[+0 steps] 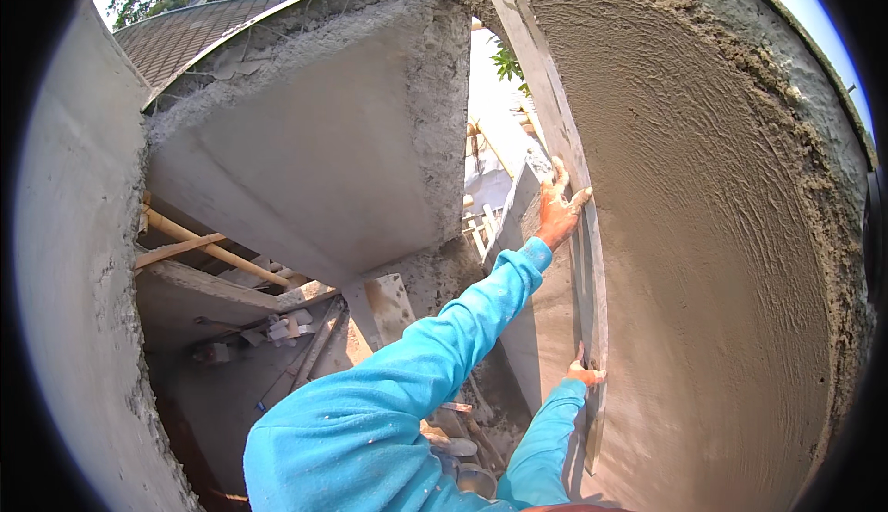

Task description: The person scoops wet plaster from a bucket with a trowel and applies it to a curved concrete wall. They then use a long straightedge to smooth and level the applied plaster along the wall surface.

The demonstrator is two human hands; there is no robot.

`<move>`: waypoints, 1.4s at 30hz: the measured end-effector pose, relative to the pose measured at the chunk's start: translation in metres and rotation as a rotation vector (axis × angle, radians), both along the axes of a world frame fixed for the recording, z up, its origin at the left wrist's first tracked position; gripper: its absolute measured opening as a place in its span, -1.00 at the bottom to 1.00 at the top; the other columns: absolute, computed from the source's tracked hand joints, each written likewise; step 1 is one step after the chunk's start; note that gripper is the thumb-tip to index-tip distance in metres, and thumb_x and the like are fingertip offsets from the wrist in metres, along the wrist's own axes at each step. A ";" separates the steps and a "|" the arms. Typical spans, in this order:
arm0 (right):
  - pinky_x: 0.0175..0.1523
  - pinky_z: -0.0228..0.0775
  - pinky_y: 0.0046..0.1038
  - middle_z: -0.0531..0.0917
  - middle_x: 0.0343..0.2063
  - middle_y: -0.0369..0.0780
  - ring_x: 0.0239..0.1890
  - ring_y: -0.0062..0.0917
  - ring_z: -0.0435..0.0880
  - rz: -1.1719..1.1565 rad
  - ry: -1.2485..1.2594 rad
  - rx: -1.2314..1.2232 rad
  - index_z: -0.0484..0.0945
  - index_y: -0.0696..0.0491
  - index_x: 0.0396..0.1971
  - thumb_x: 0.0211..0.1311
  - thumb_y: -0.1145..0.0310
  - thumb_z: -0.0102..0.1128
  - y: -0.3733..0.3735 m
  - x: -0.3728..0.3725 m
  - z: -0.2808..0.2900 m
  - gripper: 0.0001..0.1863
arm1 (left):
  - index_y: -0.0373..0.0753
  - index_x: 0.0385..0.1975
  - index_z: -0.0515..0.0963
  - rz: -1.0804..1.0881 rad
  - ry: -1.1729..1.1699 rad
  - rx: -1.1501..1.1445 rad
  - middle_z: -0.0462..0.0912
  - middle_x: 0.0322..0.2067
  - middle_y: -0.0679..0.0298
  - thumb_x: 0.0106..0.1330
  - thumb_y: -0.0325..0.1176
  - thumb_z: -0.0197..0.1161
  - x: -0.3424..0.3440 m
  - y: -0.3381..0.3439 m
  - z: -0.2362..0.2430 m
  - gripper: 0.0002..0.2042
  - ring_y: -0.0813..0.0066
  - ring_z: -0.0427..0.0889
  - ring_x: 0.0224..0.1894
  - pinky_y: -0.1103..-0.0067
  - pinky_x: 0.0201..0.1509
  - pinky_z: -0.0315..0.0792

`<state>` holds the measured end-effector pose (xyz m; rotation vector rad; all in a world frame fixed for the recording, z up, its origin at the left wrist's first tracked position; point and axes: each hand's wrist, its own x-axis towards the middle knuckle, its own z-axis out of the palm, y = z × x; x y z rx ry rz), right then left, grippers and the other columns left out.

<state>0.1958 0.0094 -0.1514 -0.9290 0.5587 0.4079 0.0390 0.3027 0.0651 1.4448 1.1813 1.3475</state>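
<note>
A long, narrow straightedge board (550, 91), smeared with grey mortar, runs upright along the edge of the freshly plastered wall (694, 197). My left hand (560, 211) grips it around mid-length, fingers on its left side and thumb across its face. Lower down, my right hand (585, 375) is closed on the same board, with some fingers hidden around it. Both of my arms wear turquoise sleeves. The plaster beside the board looks damp, with rippled marks higher up and a smoother surface lower down.
A grey concrete slab (324, 151) with a rough rim stands left of an opening. Bamboo poles (213, 246) cross behind the left wall (83, 234). Far below are rubble (289, 325) and a round container (476, 480). A tiled roof (194, 36) lies beyond.
</note>
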 end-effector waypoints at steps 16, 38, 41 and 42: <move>0.22 0.57 -0.07 0.33 0.25 -0.03 0.26 -0.11 0.36 0.426 -0.611 -1.332 0.25 0.16 0.30 -0.06 0.13 0.57 0.018 -0.040 -0.004 -0.06 | -0.34 0.47 -0.07 0.052 0.038 -0.003 0.18 0.35 -0.14 0.21 -0.09 0.42 -0.008 0.040 -0.026 -0.02 0.16 0.24 0.38 0.44 0.42 0.21; -0.01 0.68 0.19 -0.01 0.36 -0.21 0.39 -0.03 -0.03 0.124 -0.226 -0.194 0.22 -0.11 0.36 0.23 0.35 0.23 -0.006 -0.007 0.015 -0.31 | -0.50 0.43 -0.07 0.035 -0.138 -0.129 0.23 0.38 -0.11 0.17 -0.18 0.45 -0.022 0.063 -0.057 -0.02 0.32 0.39 0.29 0.53 0.34 0.30; -0.02 0.71 0.13 -0.03 0.38 -0.23 0.40 -0.05 -0.03 0.209 -0.409 -0.510 0.21 -0.06 0.37 0.15 0.42 0.33 -0.018 -0.005 0.011 -0.23 | -0.52 0.42 -0.07 -0.091 -0.156 -0.231 0.27 0.35 -0.10 0.17 -0.17 0.45 -0.008 0.053 -0.047 -0.01 0.32 0.40 0.28 0.53 0.32 0.32; -0.03 0.71 0.11 -0.03 0.38 -0.23 0.40 -0.06 -0.02 0.183 -0.375 -0.460 0.20 -0.04 0.37 0.11 0.45 0.36 -0.019 -0.015 0.023 -0.20 | -0.49 0.44 -0.10 -0.071 -0.185 -0.204 0.28 0.32 -0.17 0.18 -0.13 0.44 -0.012 0.048 -0.047 0.01 0.21 0.35 0.32 0.46 0.35 0.29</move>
